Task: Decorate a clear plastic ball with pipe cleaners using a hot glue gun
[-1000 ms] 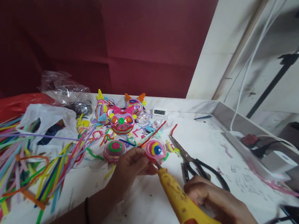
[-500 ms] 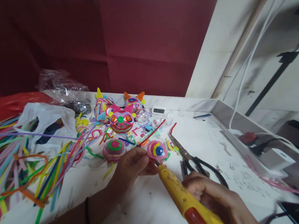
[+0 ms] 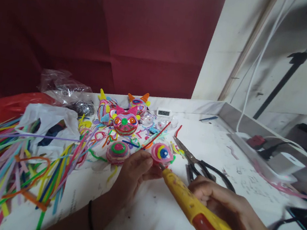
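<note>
The pink coiled disc (image 3: 161, 153), with its yellow ring and blue centre, sat just above the white worktop (image 3: 216, 155), pinched at its left edge between the thumb and fingers of my left hand (image 3: 136, 170), which was closed on it. The nozzle of the yellow glue gun (image 3: 195, 213) touched the disc's lower edge, and my right hand (image 3: 231, 215) was wrapped around the gun's body, fingers curled over the barrel near its orange band. A red pipe cleaner (image 3: 158, 135) ran up and away from the disc toward the back of the worktop. Just to the right of the disc lay the black-handled scissors (image 3: 200, 166), blades partly apart and pointing away from me. To the left, near my left hand, rested a small coiled dome (image 3: 118, 152) in pink with a green ring. Behind it stood a round pink face (image 3: 125, 123) with orange eyes, and two more horned figures stood just behind that, among scattered cut bits of pipe cleaner. Farther left, a loose heap of long coloured pipe cleaners (image 3: 18, 171) spilled across the worktop beside a white plastic bag (image 3: 50, 126) and a red bag (image 3: 13, 103). A small digital clock (image 3: 163, 112) stood at the back edge, and a white power strip (image 3: 268, 159) lay well off to the right.
</note>
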`<state>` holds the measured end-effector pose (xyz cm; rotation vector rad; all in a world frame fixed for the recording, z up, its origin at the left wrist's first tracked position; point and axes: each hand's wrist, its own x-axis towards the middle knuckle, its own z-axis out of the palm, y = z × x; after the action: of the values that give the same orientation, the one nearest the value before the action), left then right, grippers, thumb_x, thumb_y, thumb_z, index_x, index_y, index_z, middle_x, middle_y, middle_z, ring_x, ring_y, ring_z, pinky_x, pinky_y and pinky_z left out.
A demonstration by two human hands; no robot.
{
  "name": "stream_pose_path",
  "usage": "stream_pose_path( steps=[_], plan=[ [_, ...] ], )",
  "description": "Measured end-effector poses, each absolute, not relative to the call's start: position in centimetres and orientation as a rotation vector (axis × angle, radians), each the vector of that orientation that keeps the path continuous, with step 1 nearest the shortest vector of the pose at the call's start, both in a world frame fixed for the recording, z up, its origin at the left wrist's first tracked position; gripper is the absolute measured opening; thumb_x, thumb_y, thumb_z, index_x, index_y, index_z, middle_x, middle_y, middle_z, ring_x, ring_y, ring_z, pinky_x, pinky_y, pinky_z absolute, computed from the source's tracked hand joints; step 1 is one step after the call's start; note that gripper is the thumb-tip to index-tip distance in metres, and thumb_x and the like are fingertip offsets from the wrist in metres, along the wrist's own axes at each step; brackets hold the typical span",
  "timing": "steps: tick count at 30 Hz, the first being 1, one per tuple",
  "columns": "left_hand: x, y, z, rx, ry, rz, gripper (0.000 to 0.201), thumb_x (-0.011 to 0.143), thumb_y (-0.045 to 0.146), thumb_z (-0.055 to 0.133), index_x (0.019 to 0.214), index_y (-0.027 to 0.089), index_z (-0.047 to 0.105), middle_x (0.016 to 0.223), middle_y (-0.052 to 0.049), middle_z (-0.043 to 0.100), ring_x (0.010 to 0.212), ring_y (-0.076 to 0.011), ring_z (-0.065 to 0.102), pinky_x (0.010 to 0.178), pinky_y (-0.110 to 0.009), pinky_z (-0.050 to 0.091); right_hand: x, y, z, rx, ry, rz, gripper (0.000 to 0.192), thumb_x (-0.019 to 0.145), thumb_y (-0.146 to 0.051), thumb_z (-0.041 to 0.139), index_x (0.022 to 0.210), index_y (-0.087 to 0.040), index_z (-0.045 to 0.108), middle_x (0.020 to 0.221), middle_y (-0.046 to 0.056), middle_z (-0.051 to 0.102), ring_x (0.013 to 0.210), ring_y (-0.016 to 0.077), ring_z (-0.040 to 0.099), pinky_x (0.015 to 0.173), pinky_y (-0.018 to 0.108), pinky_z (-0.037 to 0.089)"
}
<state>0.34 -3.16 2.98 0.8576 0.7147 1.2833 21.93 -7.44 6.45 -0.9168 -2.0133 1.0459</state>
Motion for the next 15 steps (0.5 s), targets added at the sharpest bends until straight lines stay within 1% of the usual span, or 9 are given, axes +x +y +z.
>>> stream_pose_path(
  steps=[9,15],
  plan=[
    [0.52,-3.38,3.07,0.869,0.719,1.273,0.02,0.071,0.028,0.077,0.075,0.015,0.063,0.074,-0.003,0.073,0.07,-0.0168,0.069,0.069,-0.031,0.057,22.16,-7.4,6.04,-0.923,-2.0,1.076,0.013,0.082,-0.033,0.057,0.086,-0.021,0.057,0.083,0.005,0.06,0.071,0.0191,0.057,0.061,0.028,0.049],
    [0.41,-3.27,2.94,0.884,0.732,1.256,0.024,0.069,0.033,0.078,0.075,0.015,0.063,0.073,-0.004,0.072,0.07,-0.0177,0.069,0.068,-0.031,0.057,22.07,-7.3,6.25,-0.91,-1.99,1.093,0.021,0.083,-0.042,0.056,0.084,-0.021,0.057,0.079,0.005,0.059,0.068,0.018,0.055,0.059,0.028,0.049]
  ],
)
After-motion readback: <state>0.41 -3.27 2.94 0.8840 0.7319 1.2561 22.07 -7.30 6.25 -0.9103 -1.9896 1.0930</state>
